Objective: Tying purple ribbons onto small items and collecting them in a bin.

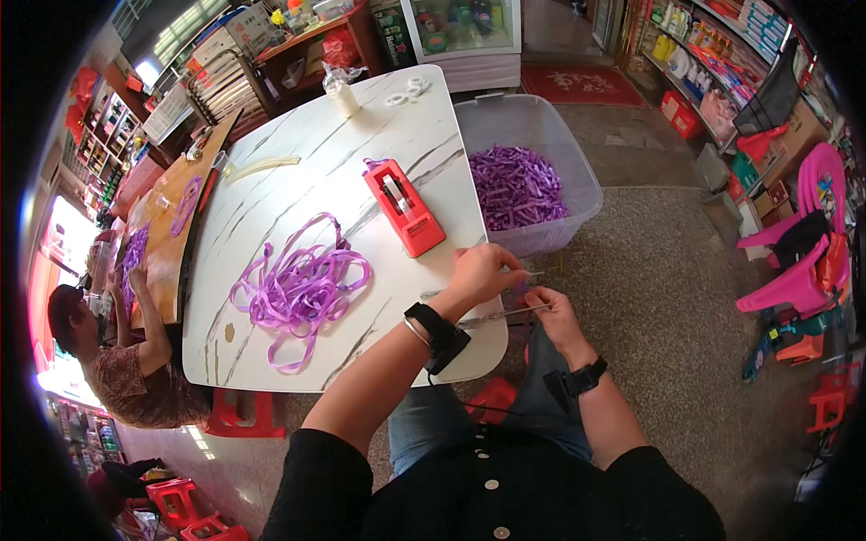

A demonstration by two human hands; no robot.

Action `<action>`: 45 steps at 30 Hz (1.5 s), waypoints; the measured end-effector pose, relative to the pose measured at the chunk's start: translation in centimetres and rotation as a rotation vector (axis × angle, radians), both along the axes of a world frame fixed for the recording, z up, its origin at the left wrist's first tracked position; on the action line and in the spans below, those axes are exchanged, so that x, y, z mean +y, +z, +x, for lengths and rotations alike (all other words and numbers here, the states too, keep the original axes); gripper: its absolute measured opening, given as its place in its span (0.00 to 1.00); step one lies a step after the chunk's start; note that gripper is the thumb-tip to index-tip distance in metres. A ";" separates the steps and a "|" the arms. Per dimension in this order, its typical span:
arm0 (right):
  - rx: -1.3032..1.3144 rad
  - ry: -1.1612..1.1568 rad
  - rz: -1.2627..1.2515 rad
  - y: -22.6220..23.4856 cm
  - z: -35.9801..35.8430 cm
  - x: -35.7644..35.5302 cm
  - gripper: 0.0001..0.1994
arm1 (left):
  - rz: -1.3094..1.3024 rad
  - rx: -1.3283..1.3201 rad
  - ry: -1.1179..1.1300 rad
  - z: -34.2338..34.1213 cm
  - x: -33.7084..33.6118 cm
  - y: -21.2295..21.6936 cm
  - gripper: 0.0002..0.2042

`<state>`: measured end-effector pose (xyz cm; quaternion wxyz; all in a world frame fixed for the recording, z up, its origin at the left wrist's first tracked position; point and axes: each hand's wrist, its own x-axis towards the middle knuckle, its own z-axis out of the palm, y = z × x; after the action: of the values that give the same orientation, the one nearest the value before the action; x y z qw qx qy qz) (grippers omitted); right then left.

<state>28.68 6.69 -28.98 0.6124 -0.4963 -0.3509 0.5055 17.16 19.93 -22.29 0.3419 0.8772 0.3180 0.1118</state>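
Both hands (519,293) on perhaps thin ribbon (528,312)

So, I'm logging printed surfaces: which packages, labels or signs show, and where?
Red doormat: floor beyond table, rectangular, pale markings.
Shelf packages: upper right, small multicoloured boxes and bottles.
Clear bag: table's far edge, upright, whitish contents.
Glass-fronted cabinet: top centre, colourful bottles inside.

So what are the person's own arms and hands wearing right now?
Both arms have black sleeves pushed up to the elbows, forearms bare. The left hand has a black wrist strap with a boxy unit and a thin metal bangle beside it. The right hand has a similar black strap. No gloves.
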 end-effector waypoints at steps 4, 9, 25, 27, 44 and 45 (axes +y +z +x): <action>-0.022 -0.018 -0.025 -0.8 -0.2 -0.8 0.10 | 0.050 0.075 -0.036 0.2 0.1 0.3 0.11; -0.052 0.041 -0.126 -0.1 -1.0 -4.5 0.10 | 0.003 0.146 -0.044 0.3 0.4 0.5 0.12; -0.653 0.311 -0.088 7.6 -3.9 -18.5 0.07 | 0.056 0.239 -0.108 0.7 1.3 0.0 0.12; -0.779 0.318 -0.056 8.2 -4.3 -19.4 0.06 | 0.039 0.253 -0.110 0.7 1.5 -0.3 0.13; -0.651 0.279 -0.183 6.4 -5.1 -21.9 0.06 | -0.065 0.237 -0.127 1.0 2.2 -1.0 0.13; -0.610 0.295 -0.203 6.4 -5.0 -21.8 0.06 | -0.065 0.237 -0.128 1.1 2.2 -1.0 0.13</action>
<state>23.63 -15.16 -22.56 0.3473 -0.6270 -0.5334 0.4493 18.22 22.14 -23.33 0.3367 0.8911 0.3032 -0.0250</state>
